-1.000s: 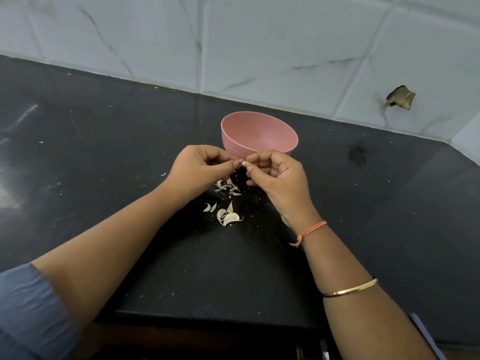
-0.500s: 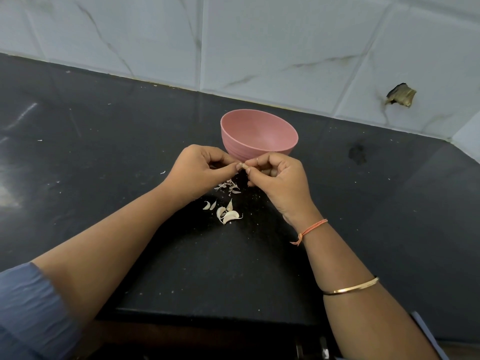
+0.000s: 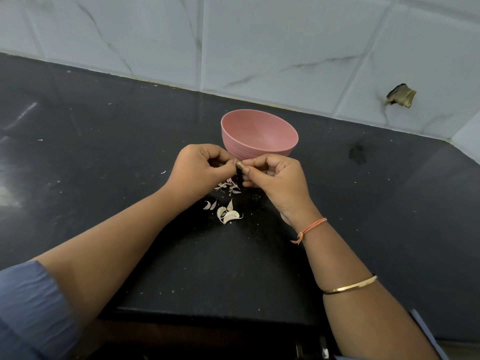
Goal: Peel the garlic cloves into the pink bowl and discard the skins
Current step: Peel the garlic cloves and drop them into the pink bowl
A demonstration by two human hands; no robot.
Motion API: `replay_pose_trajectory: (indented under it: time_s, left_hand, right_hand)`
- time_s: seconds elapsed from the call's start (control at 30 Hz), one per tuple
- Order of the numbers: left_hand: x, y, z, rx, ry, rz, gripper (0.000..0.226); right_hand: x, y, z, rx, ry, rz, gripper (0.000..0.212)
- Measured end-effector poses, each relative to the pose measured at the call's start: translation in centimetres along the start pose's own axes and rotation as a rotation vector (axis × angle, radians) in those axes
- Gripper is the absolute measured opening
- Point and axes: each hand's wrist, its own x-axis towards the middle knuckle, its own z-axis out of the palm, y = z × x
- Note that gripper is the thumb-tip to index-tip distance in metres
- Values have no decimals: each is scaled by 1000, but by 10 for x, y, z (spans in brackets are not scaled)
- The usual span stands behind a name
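One pink bowl [image 3: 253,149] stands upright on the dark tabletop [image 3: 104,157]; nothing can be made out inside it from this angle; just in front of the bowl, on the side nearer the person, two hands meet fingertip to fingertip; the left hand [image 3: 200,170] has its fingers [image 3: 224,164] curled and pinching one end of a single small garlic clove [image 3: 240,165], and the right hand [image 3: 276,178] has its fingers [image 3: 253,162] curled round the other end, so both grip the same clove above the tabletop, close to the bowl's near wall but not over its opening; directly below the hands, in front of the bowl, lies one small heap of thin pinkish skins [image 3: 229,187]; a little further from the bowl, toward the person, lie about five pale curved pieces [image 3: 230,216], and whether each is a clove or a skin cannot be told; the right forearm carries one orange thread [image 3: 311,228] at the wrist and one gold bangle [image 3: 350,285] higher up; one blue sleeve [image 3: 31,307] covers the left upper arm; behind the bowl rise pale marbled wall tiles [image 3: 272,48].
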Motion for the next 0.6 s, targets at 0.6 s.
replay_pose_trajectory:
  time_s: [0.6]
  left_hand:
    - [4, -3, 1, 34, 3, -94, 7]
  right_hand:
    - [-1, -4, 1, 258, -90, 87, 22]
